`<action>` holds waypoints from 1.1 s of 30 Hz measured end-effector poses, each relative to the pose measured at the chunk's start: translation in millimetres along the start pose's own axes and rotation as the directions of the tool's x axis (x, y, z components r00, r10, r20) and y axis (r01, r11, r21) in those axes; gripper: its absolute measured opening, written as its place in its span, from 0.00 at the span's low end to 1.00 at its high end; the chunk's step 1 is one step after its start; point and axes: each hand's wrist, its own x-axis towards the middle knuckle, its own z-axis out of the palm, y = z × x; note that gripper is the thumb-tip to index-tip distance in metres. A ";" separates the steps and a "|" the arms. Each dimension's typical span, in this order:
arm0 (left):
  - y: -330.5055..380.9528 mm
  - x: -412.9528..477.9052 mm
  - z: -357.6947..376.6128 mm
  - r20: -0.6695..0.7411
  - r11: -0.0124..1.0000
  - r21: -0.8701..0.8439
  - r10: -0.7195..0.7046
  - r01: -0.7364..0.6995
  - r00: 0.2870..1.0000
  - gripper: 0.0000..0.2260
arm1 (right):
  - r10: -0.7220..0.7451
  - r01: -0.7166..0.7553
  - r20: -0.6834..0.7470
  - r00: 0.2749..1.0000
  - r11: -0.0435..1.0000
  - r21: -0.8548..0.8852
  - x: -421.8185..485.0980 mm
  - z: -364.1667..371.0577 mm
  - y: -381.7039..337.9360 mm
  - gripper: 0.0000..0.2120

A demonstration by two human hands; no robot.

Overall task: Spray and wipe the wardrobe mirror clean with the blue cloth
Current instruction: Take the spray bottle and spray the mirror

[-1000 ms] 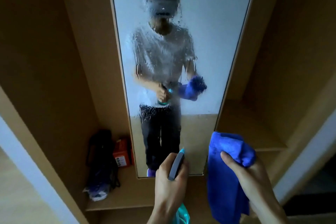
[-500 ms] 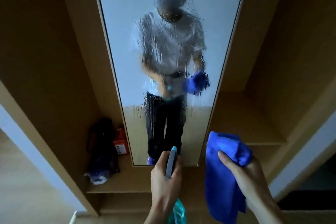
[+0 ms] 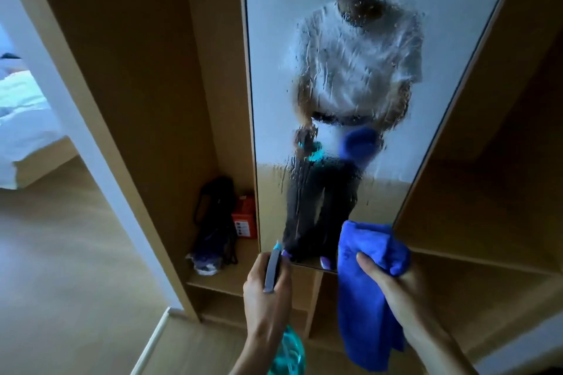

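Observation:
The tall wardrobe mirror fills the upper middle, its glass streaked with spray droplets that run down over a blurred reflection. My left hand grips a teal spray bottle; its grey nozzle head points at the mirror's lower edge. To the right, my right hand holds the blue cloth, bunched at the top with its length hanging down, just below the mirror's bottom right corner.
The mirror sits between open wooden wardrobe compartments. A black bag and an orange box sit on the low left shelf. A white post and a bed are at far left.
The view has swung so the mirror sits further right. Both hands have shifted right and stay low by the mirror's bottom edge, still holding the bottle and the cloth.

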 end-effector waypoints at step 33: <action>3.3 -22.0 66.4 0.357 0.999 -0.006 -0.046 0.051 0.933 0.03 | 0.067 -0.068 -0.239 0.969 0.998 0.008 -12.1 -58.5 24.8 0.17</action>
